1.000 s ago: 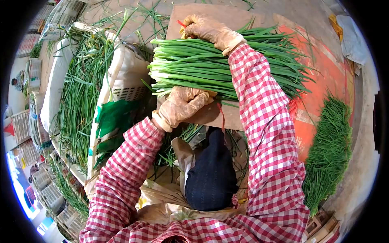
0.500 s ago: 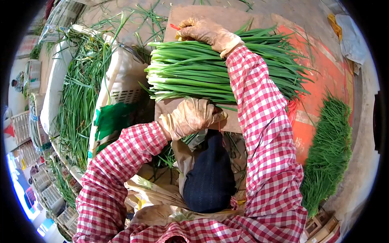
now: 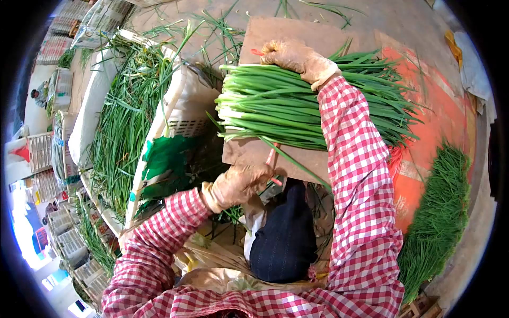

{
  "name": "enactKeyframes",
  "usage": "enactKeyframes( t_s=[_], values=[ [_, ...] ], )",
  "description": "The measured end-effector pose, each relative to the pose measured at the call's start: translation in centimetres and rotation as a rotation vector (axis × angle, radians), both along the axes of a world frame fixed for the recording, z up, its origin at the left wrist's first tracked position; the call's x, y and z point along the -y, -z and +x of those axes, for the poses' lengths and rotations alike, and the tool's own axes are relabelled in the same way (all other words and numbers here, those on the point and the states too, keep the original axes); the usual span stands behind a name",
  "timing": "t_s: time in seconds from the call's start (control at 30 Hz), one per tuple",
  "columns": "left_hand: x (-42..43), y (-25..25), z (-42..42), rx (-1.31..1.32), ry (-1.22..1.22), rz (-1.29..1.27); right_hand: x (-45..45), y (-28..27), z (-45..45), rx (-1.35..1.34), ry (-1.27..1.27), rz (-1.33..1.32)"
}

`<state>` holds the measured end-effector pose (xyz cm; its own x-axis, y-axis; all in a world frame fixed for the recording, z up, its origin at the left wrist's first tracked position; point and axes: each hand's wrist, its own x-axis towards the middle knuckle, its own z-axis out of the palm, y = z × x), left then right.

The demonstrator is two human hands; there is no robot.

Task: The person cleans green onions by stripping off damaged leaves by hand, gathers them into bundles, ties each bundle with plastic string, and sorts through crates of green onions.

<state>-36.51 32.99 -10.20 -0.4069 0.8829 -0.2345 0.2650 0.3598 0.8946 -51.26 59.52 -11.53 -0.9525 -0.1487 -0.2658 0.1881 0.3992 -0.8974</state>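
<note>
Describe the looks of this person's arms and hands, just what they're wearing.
The left sleeve and right sleeve are long, red-and-white checked cloth, creased along their length. The left hand and right hand wear thin, wrinkled, tan-coloured gloves with loose cuffs at the wrists.

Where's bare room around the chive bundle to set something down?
Free: the far strip of brown board, beyond the right hand; the orange sheet between chive bundle and chive pile. Crowded: the board's middle, under the bundle, and the leaf-filled crate.
</note>
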Motion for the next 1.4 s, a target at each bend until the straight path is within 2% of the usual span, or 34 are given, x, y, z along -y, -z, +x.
enactKeyframes(
  t_s=[0.03,0.1,0.17,0.27,0.3,0.37,0.43,0.57,0.63,0.77,0.9,0.97,1.0,1.03,1.1,1.13,1.23,1.33,1.4],
  values=[
    [0.3,-1.1,0.5,0.139,-0.052,-0.121,0.0,-0.3,-0.1,-0.005,-0.002,0.003],
    [0.9,-0.5,3.0,0.486,-0.368,0.038,0.3,-1.1,0.2,-0.024,-0.054,0.087],
    [-0.5,-1.7,4.5,0.715,-0.612,0.320,0.6,-0.7,0.1,-0.034,-0.078,0.117],
    [-3.6,-4.5,3.0,0.710,-0.685,0.420,0.8,0.7,-0.4,-0.142,-0.092,0.294],
    [-5.0,-6.0,1.8,0.646,-0.672,0.438,1.1,-0.2,-0.2,-0.083,-0.077,0.327],
    [-8.0,-8.5,-0.6,0.625,-0.752,0.311,1.6,0.3,0.0,-0.170,-0.050,0.417],
    [-10.3,-6.7,-2.1,0.763,-0.849,0.594,2.4,0.1,0.2,-0.145,-0.028,0.487],
    [-11.5,-6.1,-4.3,0.710,-0.940,0.469,3.4,-1.8,1.5,-0.070,-0.030,0.588],
    [-12.0,-4.9,-5.1,0.688,-1.039,0.419,3.5,-1.2,1.6,-0.101,-0.030,0.577],
    [-11.9,-4.2,-6.2,0.711,-1.060,0.364,3.8,-2.0,2.4,-0.111,0.011,0.531],
    [-11.8,-3.9,-7.8,0.688,-1.106,0.262,3.1,-1.1,2.8,-0.128,0.093,0.402],
    [-11.4,-3.9,-8.3,0.716,-1.092,0.299,2.6,-0.1,2.8,-0.211,0.112,0.211],
    [-11.3,-3.7,-8.7,0.722,-1.082,0.275,2.4,0.5,2.5,-0.056,0.155,0.045],
    [-11.2,-3.9,-8.8,0.731,-1.074,0.245,2.1,0.8,2.2,-0.058,0.157,0.043],
    [-11.4,-4.2,-8.7,0.750,-1.063,0.258,1.3,1.5,2.1,0.026,0.122,-0.163],
    [-11.7,-4.1,-9.0,0.773,-1.132,0.265,1.2,1.3,2.0,0.037,0.127,-0.295],
    [-11.7,-3.9,-9.5,0.795,-1.193,0.247,0.9,0.4,2.6,0.076,0.114,-0.426],
    [-11.3,-3.6,-9.7,0.780,-1.129,0.204,0.9,0.9,3.0,0.068,0.155,-0.477],
    [-10.6,-2.3,-10.1,0.802,-0.962,0.203,0.8,0.6,3.2,0.041,0.183,-0.490]
  ],
)
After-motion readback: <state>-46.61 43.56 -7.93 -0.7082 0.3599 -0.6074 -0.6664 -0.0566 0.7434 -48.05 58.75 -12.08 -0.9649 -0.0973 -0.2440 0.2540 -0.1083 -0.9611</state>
